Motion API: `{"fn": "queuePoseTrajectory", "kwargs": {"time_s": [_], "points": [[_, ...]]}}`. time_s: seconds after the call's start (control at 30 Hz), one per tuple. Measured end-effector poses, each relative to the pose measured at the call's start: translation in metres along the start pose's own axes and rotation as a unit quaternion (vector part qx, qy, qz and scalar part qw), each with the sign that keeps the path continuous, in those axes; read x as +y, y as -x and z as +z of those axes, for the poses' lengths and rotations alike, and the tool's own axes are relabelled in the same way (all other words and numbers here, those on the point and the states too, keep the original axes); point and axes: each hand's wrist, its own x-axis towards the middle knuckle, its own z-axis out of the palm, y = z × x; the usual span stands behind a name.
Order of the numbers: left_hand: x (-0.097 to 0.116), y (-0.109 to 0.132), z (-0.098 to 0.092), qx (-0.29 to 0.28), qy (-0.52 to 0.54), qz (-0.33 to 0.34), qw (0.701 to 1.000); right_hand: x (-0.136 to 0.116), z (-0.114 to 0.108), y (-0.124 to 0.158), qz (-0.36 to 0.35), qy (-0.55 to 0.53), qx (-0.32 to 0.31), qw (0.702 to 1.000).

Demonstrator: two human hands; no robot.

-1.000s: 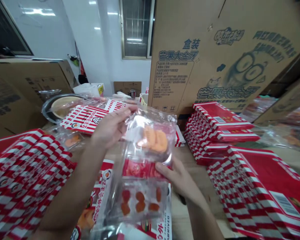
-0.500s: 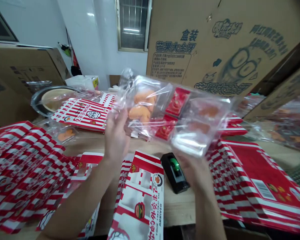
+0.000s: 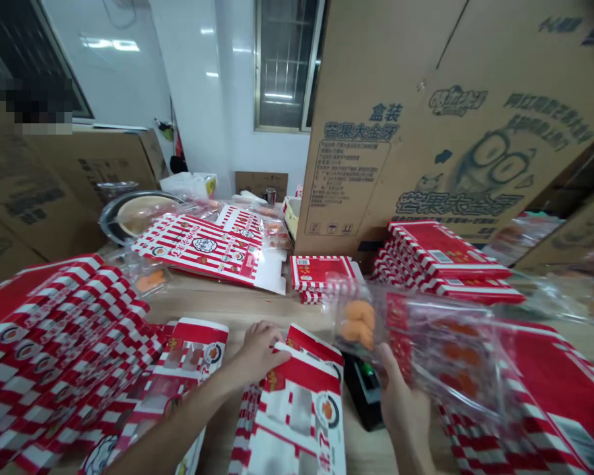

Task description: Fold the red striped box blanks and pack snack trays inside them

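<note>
The two hands are well apart above a wooden table [image 3: 272,307]. The left hand [image 3: 260,349] lies on the top edge of a flat red-and-white printed paper box [image 3: 297,412], its fingers over the edge; whether they pinch it, I cannot tell. The right hand [image 3: 406,402], at the near right, grips a clear plastic snack pack [image 3: 426,346] from below and holds it tilted above the table. Orange sweets [image 3: 359,323] show through the far left end of the pack, while the pieces further along are blurred. Just beside the right hand, a black tape dispenser [image 3: 363,389] sits on the table.

To the left, another flat printed box [image 3: 193,356] lies beside a large overlapping pile of red-and-white striped boxes [image 3: 44,330]. Further off, a striped flat box [image 3: 198,247] lies near a metal basin [image 3: 138,214]. A small stack of red boxes [image 3: 321,280] sits at the far middle, and a longer fanned stack of red boxes [image 3: 440,260] lies to its right. Behind them stands a large brown cardboard carton [image 3: 426,132] with blue print.
</note>
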Motion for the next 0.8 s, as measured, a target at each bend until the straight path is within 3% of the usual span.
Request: {"fn": "queuePoseTrajectory", "kwargs": {"time_s": [0.07,0.17,0.27,0.4,0.53,0.7,0.8], "points": [[0.008,0.011,0.001,-0.044,0.078,0.001,0.996,0.004,0.006,0.004,0.025,-0.054,-0.009,0.998],[0.016,0.025,0.003,-0.098,0.228,-0.005,0.969,0.001,0.013,0.015,0.154,-0.165,-0.159,0.961],[0.014,0.036,0.007,-0.041,0.257,-0.004,0.966,-0.007,0.008,0.024,0.241,-0.164,-0.27,0.918],[0.009,0.048,0.013,0.024,0.272,-0.011,0.962,-0.019,-0.007,0.024,0.25,-0.141,-0.31,0.906],[0.009,0.053,0.014,0.053,0.316,-0.06,0.945,-0.031,-0.015,0.011,0.208,-0.107,-0.37,0.899],[0.015,0.048,-0.003,-0.047,0.206,-0.01,0.977,-0.04,-0.005,-0.003,0.138,-0.002,-0.472,0.871],[0.022,0.047,-0.013,-0.145,0.177,0.034,0.973,-0.045,0.012,-0.011,-0.018,0.003,-0.375,0.927]]}}
